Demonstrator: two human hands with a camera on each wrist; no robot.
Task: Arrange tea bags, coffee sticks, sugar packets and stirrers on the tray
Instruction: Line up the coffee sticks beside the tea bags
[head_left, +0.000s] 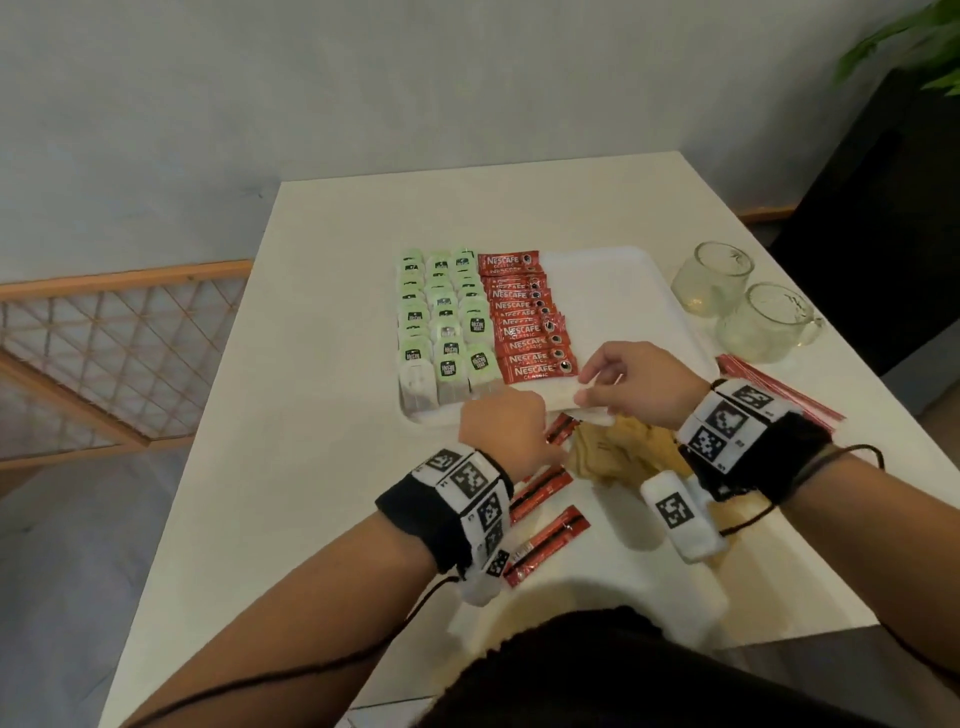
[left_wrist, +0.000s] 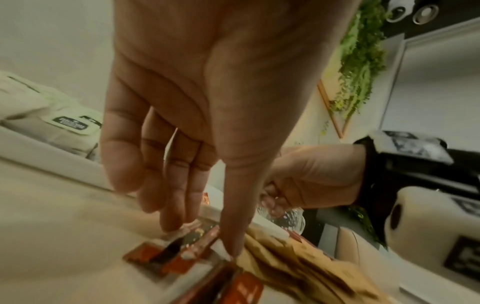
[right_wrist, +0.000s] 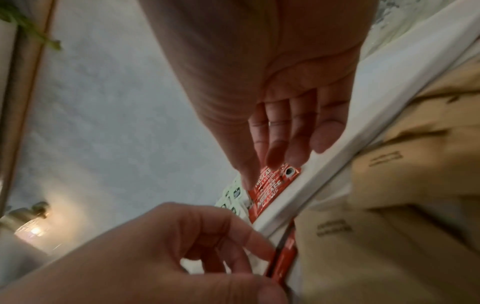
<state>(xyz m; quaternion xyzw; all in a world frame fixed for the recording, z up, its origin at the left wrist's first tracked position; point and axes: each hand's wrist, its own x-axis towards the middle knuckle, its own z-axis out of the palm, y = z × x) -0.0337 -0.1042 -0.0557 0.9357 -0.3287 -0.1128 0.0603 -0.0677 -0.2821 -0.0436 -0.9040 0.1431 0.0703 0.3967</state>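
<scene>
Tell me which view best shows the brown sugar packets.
The right wrist view: the brown sugar packets fill its right side, close enough to show printing, lying on the table beside the tray. In the head view the hands hide most of the pile; in the left wrist view it is blurred.

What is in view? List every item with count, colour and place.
Tray: one, white, centre of table.
Tea bags: three columns, pale green, tray's left part.
Coffee sticks on tray: one overlapping column, red, beside the tea bags.
Loose coffee sticks: several, red, on table near left hand.
Sugar packets: a heap, tan, in front of tray.
Stirrers: a bundle, red, right of tray.
Glass mugs: two, clear, right of tray.
Table: one, white.
Left hand: reaching to a loose stick.
Right hand: at tray's near edge.
</scene>
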